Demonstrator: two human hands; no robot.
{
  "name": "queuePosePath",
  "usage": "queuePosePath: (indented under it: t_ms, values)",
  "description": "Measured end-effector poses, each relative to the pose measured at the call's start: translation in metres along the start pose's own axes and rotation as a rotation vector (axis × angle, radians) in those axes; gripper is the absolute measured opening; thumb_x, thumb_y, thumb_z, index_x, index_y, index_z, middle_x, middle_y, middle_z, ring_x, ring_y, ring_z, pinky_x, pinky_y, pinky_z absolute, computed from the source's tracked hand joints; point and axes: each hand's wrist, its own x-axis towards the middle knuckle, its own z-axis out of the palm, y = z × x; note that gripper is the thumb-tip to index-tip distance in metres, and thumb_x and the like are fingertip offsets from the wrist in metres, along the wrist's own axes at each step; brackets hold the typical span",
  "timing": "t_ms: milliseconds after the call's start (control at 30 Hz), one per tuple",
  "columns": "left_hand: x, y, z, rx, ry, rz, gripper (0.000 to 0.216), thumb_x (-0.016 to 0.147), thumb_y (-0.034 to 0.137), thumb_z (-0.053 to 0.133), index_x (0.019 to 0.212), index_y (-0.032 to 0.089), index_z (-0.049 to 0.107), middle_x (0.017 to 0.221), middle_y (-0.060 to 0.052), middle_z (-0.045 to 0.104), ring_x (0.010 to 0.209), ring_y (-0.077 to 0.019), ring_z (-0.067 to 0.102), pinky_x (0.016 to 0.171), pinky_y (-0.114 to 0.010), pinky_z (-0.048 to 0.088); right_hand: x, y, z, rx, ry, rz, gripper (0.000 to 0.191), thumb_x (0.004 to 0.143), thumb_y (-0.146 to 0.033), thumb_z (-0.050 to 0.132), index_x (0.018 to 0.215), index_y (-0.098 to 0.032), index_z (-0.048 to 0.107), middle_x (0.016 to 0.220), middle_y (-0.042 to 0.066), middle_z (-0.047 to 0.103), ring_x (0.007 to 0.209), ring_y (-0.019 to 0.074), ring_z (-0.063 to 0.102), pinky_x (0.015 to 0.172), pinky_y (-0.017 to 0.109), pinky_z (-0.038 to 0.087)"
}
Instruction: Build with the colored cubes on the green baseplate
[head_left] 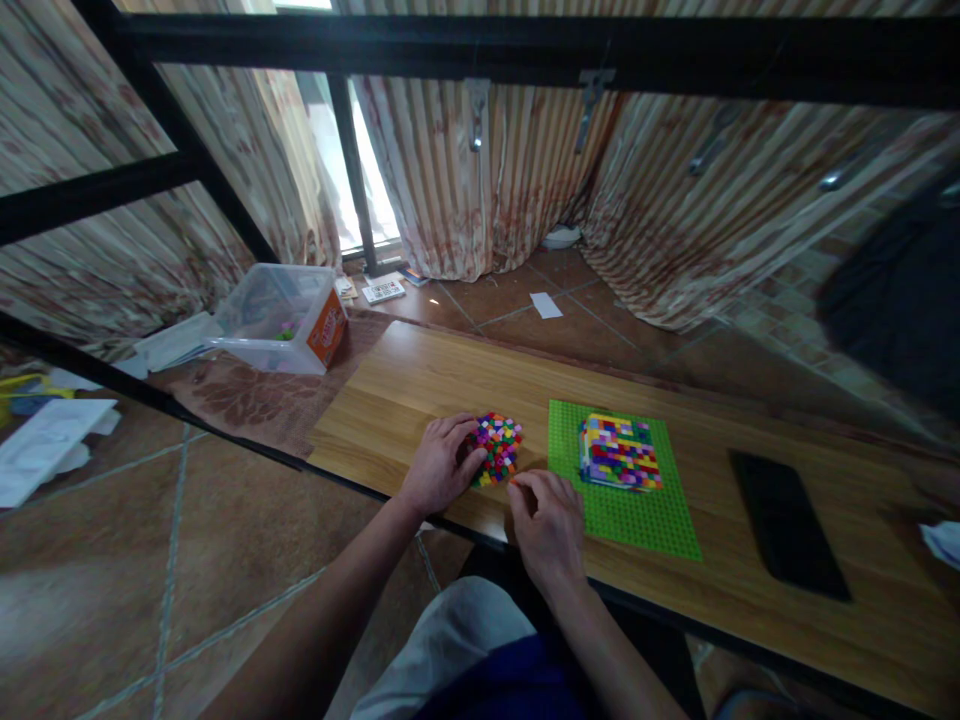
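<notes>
A pile of small, many-coloured toy bricks (499, 447) lies on the wooden table. My left hand (441, 465) rests at the left side of this pile, its thumb and fingers apart and its fingertips at the bricks. Just right of the pile, my right hand (551, 525) has curled fingers pinched together, with a tiny orange brick (514, 484) showing at the tips. Beyond it, a block built of many coloured bricks (621, 452) stands on a green studded baseplate (637, 525).
A black phone or tablet-like slab (787, 520) lies on the table (450, 372) to the right. On the floor at the left stands a clear plastic box (262, 325) with an orange label. A dark metal bar (480, 45) crosses overhead, before striped curtains (435, 180).
</notes>
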Motion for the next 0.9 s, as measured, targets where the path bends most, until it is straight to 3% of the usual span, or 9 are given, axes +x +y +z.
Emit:
queuePosePath:
  t_ms: [200,333,567,900]
  values:
    - [0.0,-0.001,0.0,0.012,-0.004,-0.005,0.034,0.093,0.037,0.056,0.122,0.02,0.059,0.131,-0.01,0.061,0.121,-0.0253,0.056,0.106,-0.047,0.042,-0.002,0.008,-0.025,0.276,-0.003,0.173,0.02,0.091,-0.037,0.056,0.091,-0.022,0.069,0.088,0.002,0.072,0.08,0.0159,0.066,0.076,0.029,0.048]
    - [0.0,-0.002,0.0,0.02,-0.008,-0.006,0.035,0.092,0.038,0.056,0.122,0.021,0.06,0.131,-0.011,0.061,0.122,-0.0257,0.056,0.107,-0.048,0.042,-0.005,0.025,-0.046,0.308,0.053,0.225,0.023,0.089,-0.041,0.058,0.092,-0.023,0.072,0.093,0.003,0.073,0.081,0.0164,0.068,0.076,0.029,0.051]
    - [0.002,-0.001,-0.001,0.026,0.005,0.006,0.034,0.092,0.037,0.056,0.12,0.019,0.061,0.13,-0.011,0.062,0.122,-0.0252,0.056,0.106,-0.047,0.044,-0.002,0.063,-0.071,0.112,0.231,0.18,0.028,0.09,-0.042,0.057,0.094,-0.02,0.074,0.099,0.008,0.072,0.09,0.0196,0.067,0.082,0.034,0.052]
    - [0.002,-0.001,-0.002,0.025,0.005,0.008,0.033,0.091,0.036,0.057,0.119,0.02,0.061,0.13,-0.011,0.062,0.121,-0.0255,0.057,0.106,-0.047,0.044,0.014,0.074,-0.068,-0.143,0.304,0.015,0.032,0.093,-0.038,0.05,0.094,-0.018,0.075,0.091,0.009,0.066,0.088,0.0218,0.062,0.08,0.038,0.051]
